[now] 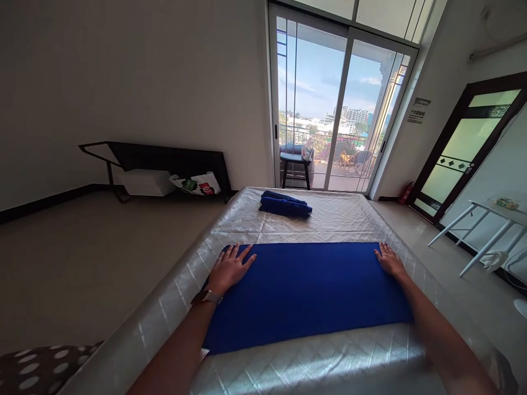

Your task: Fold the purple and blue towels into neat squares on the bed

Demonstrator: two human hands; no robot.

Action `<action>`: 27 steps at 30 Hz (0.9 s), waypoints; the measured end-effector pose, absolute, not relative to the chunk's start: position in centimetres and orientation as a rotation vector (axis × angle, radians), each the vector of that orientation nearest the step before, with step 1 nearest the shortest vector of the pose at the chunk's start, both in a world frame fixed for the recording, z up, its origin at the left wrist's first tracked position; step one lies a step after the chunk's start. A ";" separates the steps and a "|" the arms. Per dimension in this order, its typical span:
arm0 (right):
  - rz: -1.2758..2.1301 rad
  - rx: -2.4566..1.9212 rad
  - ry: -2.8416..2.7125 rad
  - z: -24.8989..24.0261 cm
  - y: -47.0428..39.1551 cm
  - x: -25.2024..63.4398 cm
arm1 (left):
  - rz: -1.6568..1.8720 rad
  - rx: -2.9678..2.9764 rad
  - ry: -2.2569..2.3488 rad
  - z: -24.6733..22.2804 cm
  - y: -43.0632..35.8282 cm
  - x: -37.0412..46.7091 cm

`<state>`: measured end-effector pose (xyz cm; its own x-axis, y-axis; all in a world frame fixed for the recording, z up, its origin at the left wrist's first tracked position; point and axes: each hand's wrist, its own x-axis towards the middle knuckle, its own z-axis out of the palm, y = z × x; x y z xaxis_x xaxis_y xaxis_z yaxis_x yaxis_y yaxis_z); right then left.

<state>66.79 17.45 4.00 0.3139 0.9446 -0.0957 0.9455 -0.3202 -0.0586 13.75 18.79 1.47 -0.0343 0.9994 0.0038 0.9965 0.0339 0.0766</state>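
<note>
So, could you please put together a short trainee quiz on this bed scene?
1. True or false: both hands rest flat on the spread blue towel.
2. Where do the folded blue towels lie? A) on the chair B) at the far end of the mattress C) on the floor
3. What is worn on the left wrist?

Key
1. True: the left hand presses the towel's far left corner and the right hand its far right corner, fingers spread.
2. B, apart from the spread towel.
3. A watch.
</note>
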 end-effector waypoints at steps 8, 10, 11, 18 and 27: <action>-0.073 2.526 1.732 6.2 17.8 63.5 | 0.118 2.097 2.191 2.1 18.5 14.0; -0.019 2.503 1.819 6.4 18.1 60.4 | 0.114 2.079 2.184 2.2 18.5 13.9; 0.000 2.469 1.901 6.3 18.3 58.3 | 0.110 2.076 2.182 2.2 18.6 13.9; -0.279 1.911 2.631 3.3 18.4 42.8 | 0.176 2.133 2.205 1.4 18.7 13.4; -0.014 2.302 2.224 1.6 19.6 55.6 | 0.124 2.152 2.230 1.4 18.7 13.3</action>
